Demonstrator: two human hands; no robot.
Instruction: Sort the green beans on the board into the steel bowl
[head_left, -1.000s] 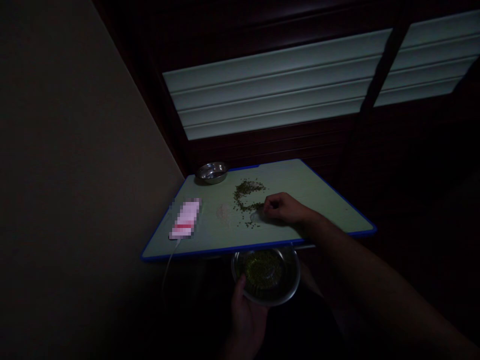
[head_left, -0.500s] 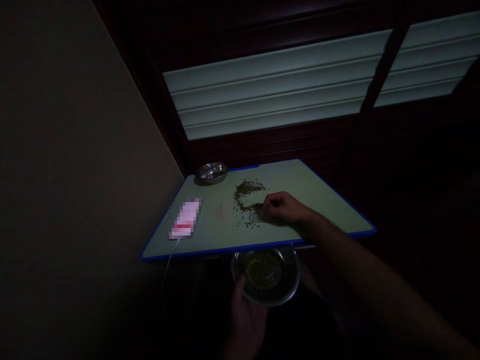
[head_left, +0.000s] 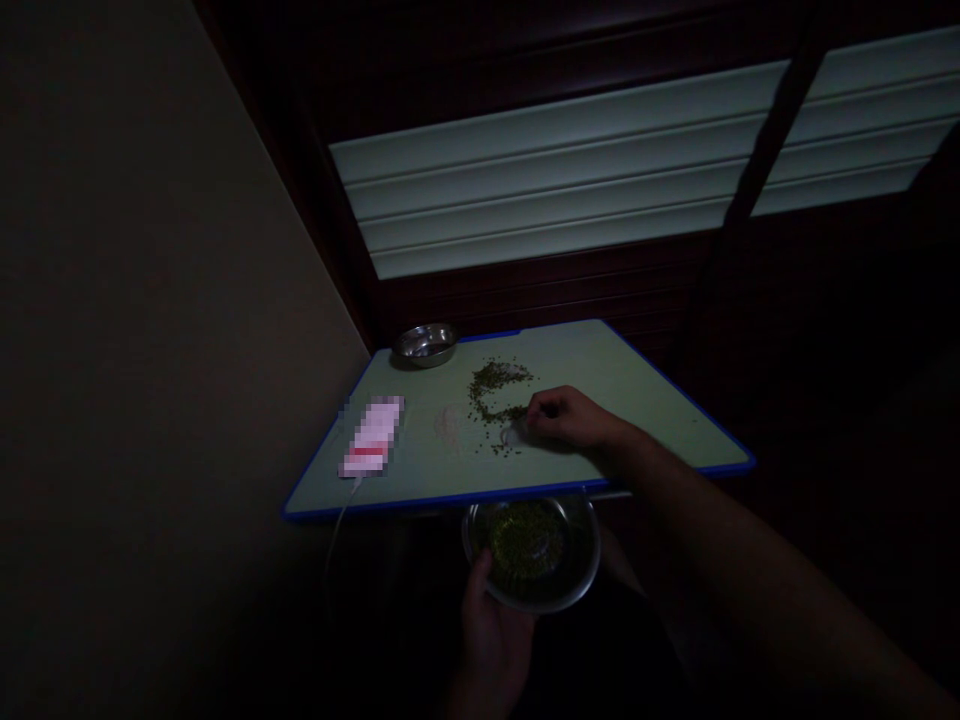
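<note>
My left hand [head_left: 495, 635] grips a metal bowl [head_left: 583, 588] just below the table's near edge, thumb over the rim and fingers underneath. Small green beans [head_left: 525, 540], which look like mung beans, lie in the bowl. Over the tabletop, my right hand [head_left: 566, 415] is closed with its fingers pinched, beside loose green beans [head_left: 499, 376] scattered in a curved patch. A pale, partly see-through thing [head_left: 513, 434] shows at its fingertips; in the dim light I cannot make out what it is.
The pale green table [head_left: 630, 370] has a blue edge. A second metal bowl [head_left: 425, 345] stands at its far left corner. A phone [head_left: 371, 437] with a white cable [head_left: 336, 530] lies at the left. A wall [head_left: 187, 300] rises on the left; slatted panels [head_left: 555, 170] stand behind.
Almost nothing differs. The view has shifted very slightly, and both hands keep their places at the bowl and over the beans.
</note>
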